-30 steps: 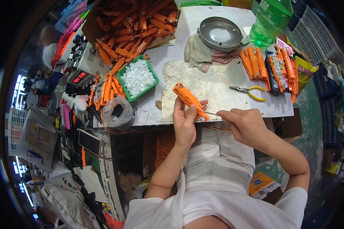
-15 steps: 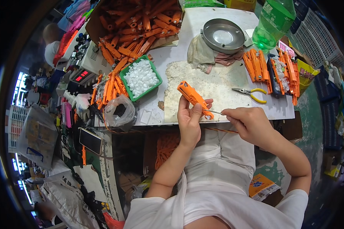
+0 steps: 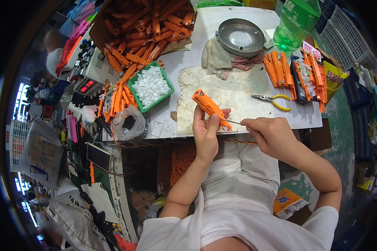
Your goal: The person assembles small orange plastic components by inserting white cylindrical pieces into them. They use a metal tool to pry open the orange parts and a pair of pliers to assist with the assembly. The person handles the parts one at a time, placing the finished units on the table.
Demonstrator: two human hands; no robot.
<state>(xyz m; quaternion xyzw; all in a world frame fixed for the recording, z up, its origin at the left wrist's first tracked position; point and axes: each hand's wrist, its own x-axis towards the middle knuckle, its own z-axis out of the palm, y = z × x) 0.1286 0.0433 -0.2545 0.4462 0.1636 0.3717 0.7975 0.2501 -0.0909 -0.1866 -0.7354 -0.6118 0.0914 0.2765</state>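
An orange plastic part (image 3: 208,105) slants above the near edge of the white surface (image 3: 308,119), in the left hand (image 3: 206,138), whose grip is closed around it with thumb and fingers on opposite sides. The right hand (image 3: 270,133) has its grip pinched tight on a thin metal tool (image 3: 234,122), which points at the part's lower end, though whether they touch I cannot tell. Beyond lie yellow-handled pliers (image 3: 276,101) to the right and a green basket (image 3: 156,104) of white pieces (image 3: 150,85) to the left.
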